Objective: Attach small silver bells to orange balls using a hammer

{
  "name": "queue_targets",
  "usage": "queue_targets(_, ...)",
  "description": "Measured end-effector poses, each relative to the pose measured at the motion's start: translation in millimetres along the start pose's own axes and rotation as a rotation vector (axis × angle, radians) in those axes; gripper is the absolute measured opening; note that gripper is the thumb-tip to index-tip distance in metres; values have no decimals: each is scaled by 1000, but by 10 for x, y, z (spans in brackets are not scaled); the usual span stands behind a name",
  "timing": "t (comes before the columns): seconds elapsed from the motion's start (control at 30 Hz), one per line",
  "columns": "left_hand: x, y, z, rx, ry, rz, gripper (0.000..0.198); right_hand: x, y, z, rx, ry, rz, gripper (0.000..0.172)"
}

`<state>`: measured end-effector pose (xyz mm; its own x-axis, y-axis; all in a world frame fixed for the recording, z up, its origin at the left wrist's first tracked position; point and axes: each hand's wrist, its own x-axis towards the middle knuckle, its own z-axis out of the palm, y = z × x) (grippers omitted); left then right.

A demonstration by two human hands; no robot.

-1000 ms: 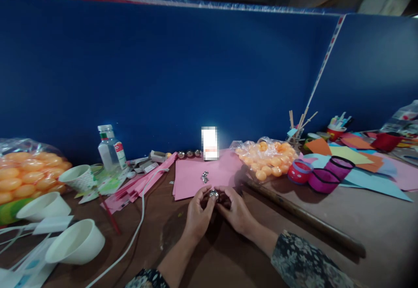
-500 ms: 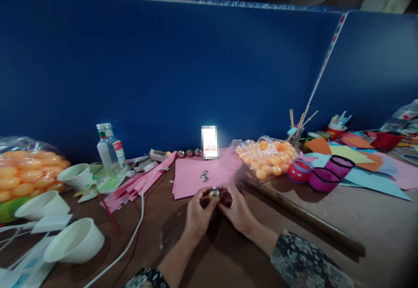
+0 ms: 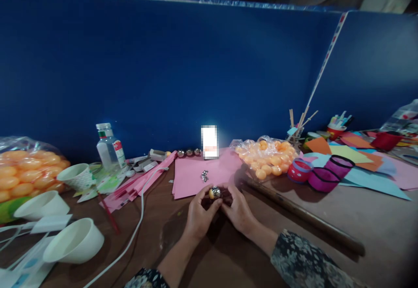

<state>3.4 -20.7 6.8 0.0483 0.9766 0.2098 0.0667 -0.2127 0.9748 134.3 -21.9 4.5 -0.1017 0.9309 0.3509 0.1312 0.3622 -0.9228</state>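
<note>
Between my two hands, just in front of the pink paper, is a small ball (image 3: 214, 192) with an orange patch on its left and shiny silver pieces over the rest. My left hand (image 3: 201, 212) is closed on it, thumb at the near side. Curled around the ball's right side, my right hand (image 3: 237, 209) holds it too. Some fingertips are hidden behind it. A small heap of silver pieces (image 3: 204, 175) lies on the pink paper (image 3: 189, 177) beyond my hands. At its back edge stand several silver-covered balls (image 3: 189, 152).
A wooden stick (image 3: 307, 212) lies to the right, below a bag of orange balls (image 3: 271, 159). Purple cups (image 3: 324, 179) and coloured sheets are farther right. On the left are white cups (image 3: 74, 241), a plastic bottle (image 3: 111, 151) and a white cable (image 3: 137, 225).
The ball has turned slightly between my fingers and more of its orange side shows at the left. My left thumb has shifted a little. Other things stay put.
</note>
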Motion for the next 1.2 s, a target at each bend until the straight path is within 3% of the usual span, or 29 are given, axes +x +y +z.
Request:
queue_targets(0.33,-1,-35,-7,53,-1,7,40,-1,20,16,85,-28,16,29)
queue_targets(1.0,-6,-15,3,67,14,16,35,2,14,6,38,-35,11,27)
queue_targets(1.2,19,-25,-1,15,57,3,37,-11,10,5,-57,-76,-56,36)
